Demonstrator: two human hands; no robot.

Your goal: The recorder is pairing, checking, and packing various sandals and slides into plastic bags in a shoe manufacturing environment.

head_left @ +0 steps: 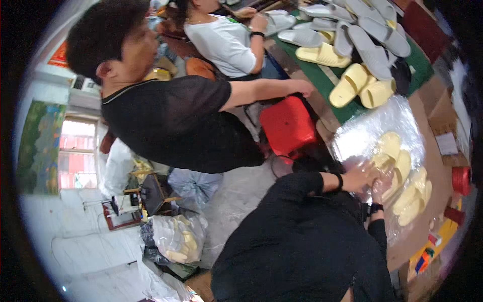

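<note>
My left hand (359, 176), with a black band at the wrist, and my right hand (383, 185), with a dark watch, meet on a clear plastic bag (362, 133) lying on the brown table (437, 166). Both hands grip the crinkled plastic at its near edge. Inside the plastic lie several pale yellow slippers (395, 158), packed in pairs. My black sleeves come in from the lower edge.
A pile of grey and yellow slippers (362, 45) covers a green mat (307, 68) beyond. A person in black (171, 121) reaches to the table edge; another in white (226, 43) holds a grey slipper. Red stool (287, 126), red tape rolls (460, 178), floor bag of slippers (176, 236).
</note>
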